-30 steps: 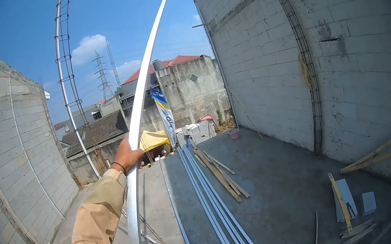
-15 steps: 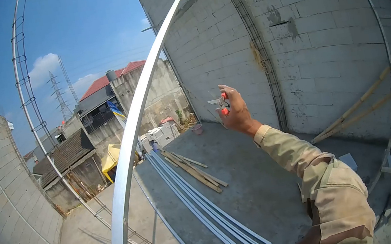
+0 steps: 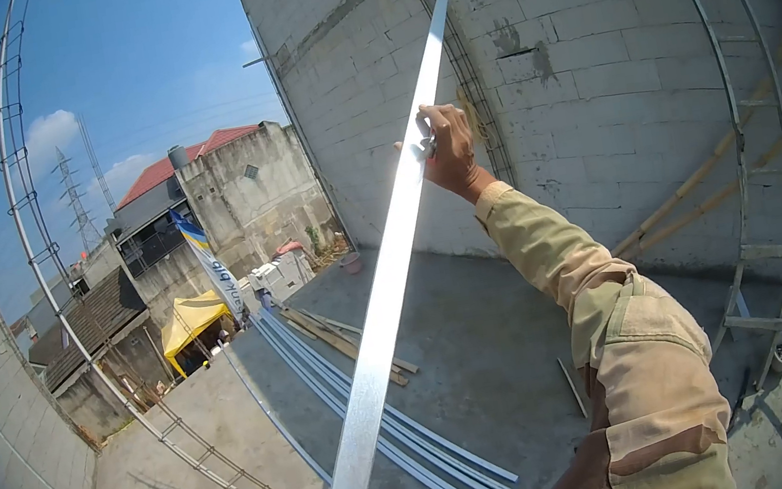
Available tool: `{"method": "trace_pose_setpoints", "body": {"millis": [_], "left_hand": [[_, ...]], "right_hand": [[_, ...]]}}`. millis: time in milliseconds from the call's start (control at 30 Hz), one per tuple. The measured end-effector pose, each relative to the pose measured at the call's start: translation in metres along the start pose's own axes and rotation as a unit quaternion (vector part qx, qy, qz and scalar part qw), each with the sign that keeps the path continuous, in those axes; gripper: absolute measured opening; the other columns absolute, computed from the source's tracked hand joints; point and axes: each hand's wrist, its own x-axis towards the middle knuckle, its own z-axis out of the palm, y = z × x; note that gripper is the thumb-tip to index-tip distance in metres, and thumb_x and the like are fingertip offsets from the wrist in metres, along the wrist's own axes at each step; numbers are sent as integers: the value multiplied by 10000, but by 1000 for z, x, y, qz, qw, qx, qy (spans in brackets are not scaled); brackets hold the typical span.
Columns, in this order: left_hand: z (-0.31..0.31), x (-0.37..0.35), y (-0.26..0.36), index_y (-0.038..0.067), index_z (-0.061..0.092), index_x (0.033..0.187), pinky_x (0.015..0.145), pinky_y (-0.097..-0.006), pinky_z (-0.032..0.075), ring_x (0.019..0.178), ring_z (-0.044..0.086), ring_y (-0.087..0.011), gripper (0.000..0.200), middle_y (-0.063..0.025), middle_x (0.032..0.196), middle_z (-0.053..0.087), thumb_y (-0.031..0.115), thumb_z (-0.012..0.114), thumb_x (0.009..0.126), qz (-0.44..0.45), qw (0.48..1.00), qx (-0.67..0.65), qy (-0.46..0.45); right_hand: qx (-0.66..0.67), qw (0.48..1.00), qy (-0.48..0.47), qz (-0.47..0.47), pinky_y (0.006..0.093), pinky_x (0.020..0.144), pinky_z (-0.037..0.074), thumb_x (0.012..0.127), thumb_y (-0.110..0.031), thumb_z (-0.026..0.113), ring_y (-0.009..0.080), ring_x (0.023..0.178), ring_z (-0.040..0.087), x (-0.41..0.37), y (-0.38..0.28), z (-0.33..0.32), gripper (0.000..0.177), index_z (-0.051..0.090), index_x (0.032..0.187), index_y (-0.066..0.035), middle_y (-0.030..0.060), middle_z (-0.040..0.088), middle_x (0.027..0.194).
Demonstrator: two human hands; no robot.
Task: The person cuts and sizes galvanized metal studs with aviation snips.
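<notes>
A long, shiny metal bar [image 3: 387,286] slants upward from the bottom edge toward the block wall. Against its upper part is my right hand [image 3: 455,156], fingers closed around small metal snips [image 3: 427,143]. The snips' jaws overlap the bar's edge, and their handles are hidden in my grip. My left hand is out of view below, where the bar's lower end leaves the frame.
Several metal lengths [image 3: 393,426] lie on the concrete floor beside wooden strips [image 3: 335,342]. A ladder [image 3: 733,112] leans on the grey block wall [image 3: 581,24] at right. Steel rebar framing [image 3: 65,293] rises at left. Beyond stands a yellow canopy [image 3: 188,322].
My right hand has moved up and left with the snips, from apart to right at the bar. The bar now leans further right, and my left hand has dropped out of view.
</notes>
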Motion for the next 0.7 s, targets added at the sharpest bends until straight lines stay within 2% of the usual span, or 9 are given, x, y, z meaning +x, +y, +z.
{"method": "trace_pose_setpoints", "body": {"millis": [67,200,467,533,700], "left_hand": [[-5,13,13,-67,414,1472,798,-368,605,901,704,-254,726,-170,1189,639,-15,707,810,19,1000,12,10],[-15,45,40,-65,426,1467,818,-367,596,922,703,-258,708,-168,1201,645,-13,708,820,71,996,42,36],[-30,109,85,-62,449,1455,857,-366,579,963,701,-266,671,-165,1226,657,-8,710,840,180,974,86,103],[-30,125,92,-61,455,1453,867,-366,575,974,701,-268,662,-165,1232,659,-7,711,845,201,968,93,116],[-36,163,102,-59,469,1446,891,-366,565,1000,700,-273,639,-163,1247,667,-4,712,857,252,953,97,138]], "right_hand": [[1,999,-5,-43,448,849,483,792,-255,839,296,893,647,24,3,-16,617,517,1263,-20,151,659,1020],[-15,995,13,-94,430,872,471,755,-188,810,266,861,627,85,15,-35,558,542,1221,-36,111,644,987],[-136,947,105,-270,371,796,462,755,-235,836,190,833,595,265,67,-95,473,585,1139,-118,8,553,843],[-159,928,93,-324,365,766,498,754,-258,850,200,867,632,307,77,-121,501,594,1159,-111,29,613,916],[-215,903,35,-371,376,762,513,762,-280,848,227,869,642,379,55,-196,532,583,1177,-80,57,624,932]]}}
